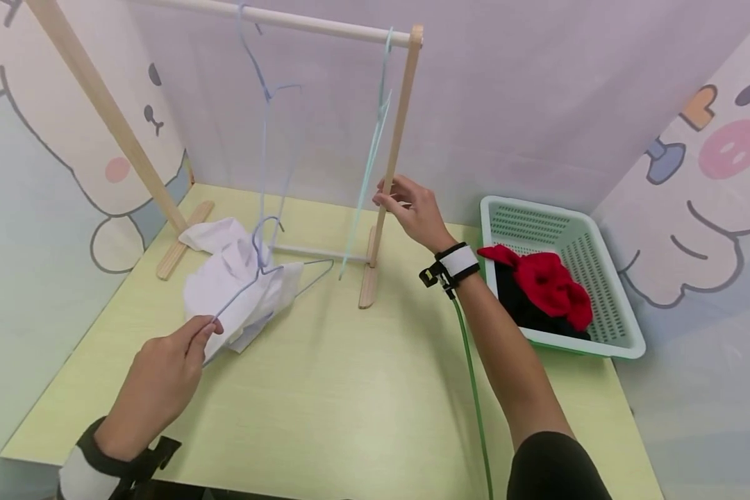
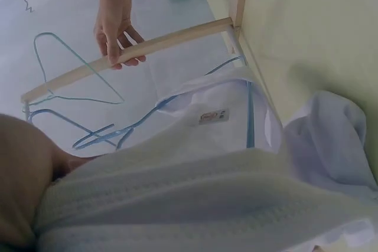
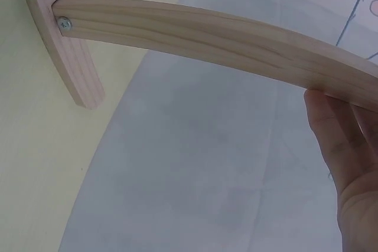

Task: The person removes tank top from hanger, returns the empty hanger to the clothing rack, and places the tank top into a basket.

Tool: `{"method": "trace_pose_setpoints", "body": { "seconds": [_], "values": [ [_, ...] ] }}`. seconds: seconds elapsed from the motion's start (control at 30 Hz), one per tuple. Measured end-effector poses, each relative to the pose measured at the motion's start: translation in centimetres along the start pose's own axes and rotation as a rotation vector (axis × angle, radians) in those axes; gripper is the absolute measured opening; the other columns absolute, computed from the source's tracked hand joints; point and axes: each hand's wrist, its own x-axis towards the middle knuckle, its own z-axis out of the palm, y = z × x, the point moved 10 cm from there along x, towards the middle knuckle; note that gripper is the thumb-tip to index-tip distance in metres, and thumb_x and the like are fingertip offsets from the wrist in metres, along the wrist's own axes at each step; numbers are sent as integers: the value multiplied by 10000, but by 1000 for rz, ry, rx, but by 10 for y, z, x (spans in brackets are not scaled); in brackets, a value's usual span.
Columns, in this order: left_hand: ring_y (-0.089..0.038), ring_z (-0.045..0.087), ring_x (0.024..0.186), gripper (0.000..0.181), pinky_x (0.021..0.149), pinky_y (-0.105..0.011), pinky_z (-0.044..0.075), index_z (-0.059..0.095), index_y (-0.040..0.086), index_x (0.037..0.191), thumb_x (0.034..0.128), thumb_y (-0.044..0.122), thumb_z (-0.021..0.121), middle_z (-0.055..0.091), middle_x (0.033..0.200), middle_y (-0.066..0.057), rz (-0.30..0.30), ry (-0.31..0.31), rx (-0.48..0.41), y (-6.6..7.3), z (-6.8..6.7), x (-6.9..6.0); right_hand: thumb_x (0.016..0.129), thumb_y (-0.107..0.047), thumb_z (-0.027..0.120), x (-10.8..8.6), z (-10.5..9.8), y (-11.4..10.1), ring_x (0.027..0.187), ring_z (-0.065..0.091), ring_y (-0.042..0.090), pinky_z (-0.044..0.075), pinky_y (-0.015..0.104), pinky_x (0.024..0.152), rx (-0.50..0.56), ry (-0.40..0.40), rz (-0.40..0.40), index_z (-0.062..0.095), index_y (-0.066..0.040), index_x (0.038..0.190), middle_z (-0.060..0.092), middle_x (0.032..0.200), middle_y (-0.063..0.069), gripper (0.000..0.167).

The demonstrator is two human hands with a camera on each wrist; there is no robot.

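The label (image 2: 213, 116) on white shirt (image 2: 195, 175) cannot be read; blue hanger (image 1: 234, 297) is pinched by left hand (image 1: 165, 364), wooden post (image 1: 405, 104) by right hand (image 1: 417, 214).

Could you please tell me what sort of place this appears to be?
Probably a small laundry corner, perhaps staged: a clothes rack with hangers stands on a table, near a basket holding red cloth, before a cartoon-printed backdrop.

The hands (image 1: 162, 371) hold a blue hanger (image 1: 236, 297), left, and a wooden post (image 1: 401, 118), right.
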Motion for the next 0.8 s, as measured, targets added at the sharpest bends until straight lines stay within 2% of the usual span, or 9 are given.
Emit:
{"method": "trace_pose_setpoints", "body": {
  "seconds": [0.1, 0.27, 0.37, 0.47, 0.57, 0.67, 0.8],
  "values": [
    [-114, 334, 511, 146, 493, -321, 307, 731, 29, 1135, 1056, -4, 612, 416, 584, 78, 23, 12, -7, 13, -2, -3, 1044, -11, 682, 0, 1, -5, 985, 767, 422, 636, 386, 855, -12, -1, 3, 696, 49, 1175, 776, 1104, 241, 145],
    [-144, 388, 535, 128, 521, -362, 367, 730, 66, 1104, 1038, 2, 641, 378, 579, 89, 27, -21, -26, 27, 3, -7, 1044, 28, 660, -3, 0, -26, 981, 753, 470, 636, 392, 862, -8, -1, 16, 675, 106, 1156, 764, 1088, 284, 137],
    [-98, 362, 526, 125, 519, -326, 357, 734, 98, 1095, 1048, 25, 644, 341, 577, 114, 20, -51, -34, 32, 7, -11, 1045, 36, 653, -4, 0, -33, 981, 753, 469, 635, 377, 867, -7, -6, 17, 668, 111, 1154, 760, 1083, 291, 133],
    [-51, 327, 521, 125, 515, -289, 345, 736, 133, 1075, 1053, 43, 651, 340, 581, 140, 35, -70, -36, 39, 8, -15, 1049, 32, 649, -3, -1, -31, 983, 751, 476, 635, 362, 864, -14, -6, 12, 662, 113, 1158, 760, 1084, 288, 136],
    [-23, 358, 551, 138, 534, -289, 390, 745, 166, 1064, 1037, 48, 679, 511, 628, 141, 63, -71, -36, 48, 6, -16, 1053, 24, 645, -2, -2, -28, 976, 751, 474, 635, 356, 860, -18, -4, 11, 659, 113, 1156, 761, 1083, 283, 137],
    [0, 412, 602, 172, 572, -311, 461, 758, 181, 1067, 996, 28, 722, 704, 798, 130, 123, -48, -44, 60, 0, -15, 1056, 17, 645, -1, -3, -25, 978, 753, 464, 636, 362, 862, -20, 1, 24, 665, 100, 1156, 763, 1084, 273, 132],
    [56, 379, 617, 211, 576, -277, 456, 765, 190, 1082, 977, 9, 734, 737, 888, 158, 205, -45, -85, 75, -5, -15, 1066, 8, 631, 0, -3, -23, 1023, 747, 460, 629, 370, 888, -8, -3, 50, 664, 87, 1209, 755, 1103, 277, 167]
  ]
}}
